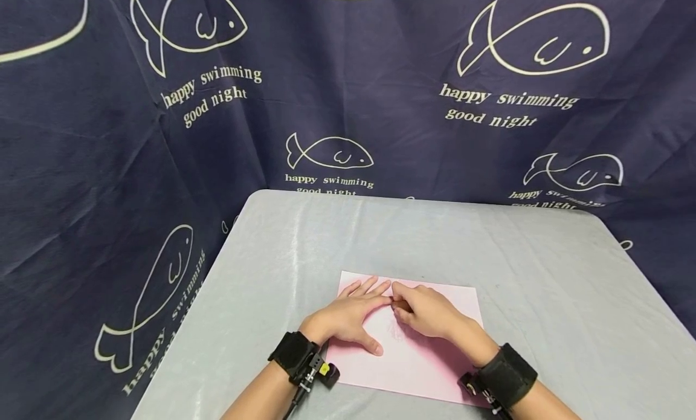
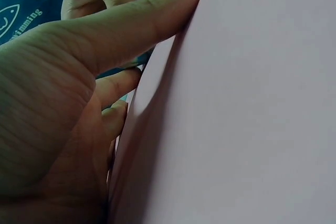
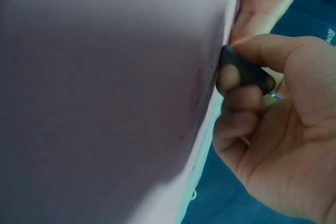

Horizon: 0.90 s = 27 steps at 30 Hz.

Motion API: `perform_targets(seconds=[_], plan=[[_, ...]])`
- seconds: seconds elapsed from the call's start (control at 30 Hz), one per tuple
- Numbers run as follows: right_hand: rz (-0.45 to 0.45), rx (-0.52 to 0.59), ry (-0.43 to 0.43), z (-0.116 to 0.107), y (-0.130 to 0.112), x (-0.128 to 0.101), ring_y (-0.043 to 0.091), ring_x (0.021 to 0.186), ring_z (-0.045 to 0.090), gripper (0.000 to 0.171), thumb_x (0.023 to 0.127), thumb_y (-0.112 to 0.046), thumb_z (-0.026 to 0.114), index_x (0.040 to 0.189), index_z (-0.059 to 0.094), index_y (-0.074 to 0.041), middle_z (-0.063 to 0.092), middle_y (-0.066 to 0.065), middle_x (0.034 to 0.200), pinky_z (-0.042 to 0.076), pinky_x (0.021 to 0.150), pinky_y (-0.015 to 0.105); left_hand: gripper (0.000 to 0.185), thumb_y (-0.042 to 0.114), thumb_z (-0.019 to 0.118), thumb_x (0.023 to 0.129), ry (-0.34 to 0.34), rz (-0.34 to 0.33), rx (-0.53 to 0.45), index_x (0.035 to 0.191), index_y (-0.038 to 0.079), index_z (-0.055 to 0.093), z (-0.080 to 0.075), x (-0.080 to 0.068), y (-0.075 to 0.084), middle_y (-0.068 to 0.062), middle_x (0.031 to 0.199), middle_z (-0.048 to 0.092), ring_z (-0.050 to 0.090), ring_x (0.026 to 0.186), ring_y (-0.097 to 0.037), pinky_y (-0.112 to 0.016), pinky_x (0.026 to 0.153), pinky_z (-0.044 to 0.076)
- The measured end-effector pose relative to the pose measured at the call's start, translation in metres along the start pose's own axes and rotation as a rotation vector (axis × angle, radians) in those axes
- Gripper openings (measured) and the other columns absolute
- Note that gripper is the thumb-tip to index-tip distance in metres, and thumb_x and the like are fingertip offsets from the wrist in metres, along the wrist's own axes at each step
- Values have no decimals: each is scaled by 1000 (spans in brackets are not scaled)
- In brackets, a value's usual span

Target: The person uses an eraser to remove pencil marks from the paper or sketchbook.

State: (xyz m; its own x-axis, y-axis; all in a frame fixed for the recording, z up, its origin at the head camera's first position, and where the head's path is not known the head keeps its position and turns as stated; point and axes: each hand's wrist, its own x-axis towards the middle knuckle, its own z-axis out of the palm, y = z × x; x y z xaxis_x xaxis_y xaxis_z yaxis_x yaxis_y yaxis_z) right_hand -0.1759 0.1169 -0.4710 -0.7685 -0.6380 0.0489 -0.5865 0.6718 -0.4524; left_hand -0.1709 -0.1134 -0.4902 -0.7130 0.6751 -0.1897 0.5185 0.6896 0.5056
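A pink sheet of paper (image 1: 402, 371) lies on the table, with a faint greyish scribble (image 1: 398, 330) near its middle. My left hand (image 1: 350, 317) rests on the sheet's left part, fingers spread and thumb stretched out. In the left wrist view the thumb (image 2: 152, 19) touches the paper. Just right of the left fingertips, my right hand (image 1: 429, 311) pinches a small black eraser (image 3: 245, 71) between thumb and curled fingers. One end of the eraser meets the paper in the right wrist view; the head view hides it behind the fingers. Small dark specks lie near it.
The table (image 1: 304, 245) has a pale grey cover and rounded far corners. A dark blue curtain (image 1: 402, 93) with white fish drawings hangs behind it and on the left. Each wrist wears a black strap (image 1: 508, 374) with a small camera.
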Motion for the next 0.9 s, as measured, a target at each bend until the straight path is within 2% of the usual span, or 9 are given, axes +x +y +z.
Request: perform_targets(seconds=[0.33, 0.47, 0.57, 0.73, 0.9], plan=[[87, -22, 8, -1, -1, -1, 1, 55, 32, 21, 91, -19, 74, 85, 54, -23, 36, -17, 61, 23, 49, 20, 102, 56, 87, 70, -4, 5, 3, 157, 28, 41, -2, 1, 3, 12, 173, 11, 0, 162, -16, -44, 133, 3], [130, -31, 3, -2, 0, -4, 3, 56, 33, 26, 87, -18, 76, 82, 52, -24, 35, -17, 60, 26, 53, 22, 103, 55, 87, 71, -7, 8, -1, 158, 31, 39, -2, 1, 3, 11, 173, 11, 1, 162, -16, -45, 133, 3], [136, -26, 6, -3, 1, -6, 3, 58, 32, 29, 83, -16, 78, 80, 50, -24, 34, -18, 59, 29, 60, 24, 104, 55, 87, 71, -10, 8, -5, 159, 35, 36, -2, 1, 2, 11, 173, 10, 0, 162, -16, -44, 133, 3], [133, -2, 10, -5, 4, -11, 1, 57, 32, 29, 80, -13, 77, 79, 50, -24, 34, -19, 60, 29, 62, 23, 105, 55, 88, 71, -12, 14, -17, 159, 38, 34, -2, 0, 1, 11, 173, 10, -1, 162, -16, -45, 133, 3], [158, 36, 5, -8, 10, -19, -1, 56, 32, 29, 79, -9, 75, 78, 49, -24, 35, -19, 61, 25, 55, 19, 105, 56, 87, 71, -14, 19, -5, 160, 35, 35, -2, 0, 0, 10, 173, 10, -1, 162, -17, -44, 133, 2]])
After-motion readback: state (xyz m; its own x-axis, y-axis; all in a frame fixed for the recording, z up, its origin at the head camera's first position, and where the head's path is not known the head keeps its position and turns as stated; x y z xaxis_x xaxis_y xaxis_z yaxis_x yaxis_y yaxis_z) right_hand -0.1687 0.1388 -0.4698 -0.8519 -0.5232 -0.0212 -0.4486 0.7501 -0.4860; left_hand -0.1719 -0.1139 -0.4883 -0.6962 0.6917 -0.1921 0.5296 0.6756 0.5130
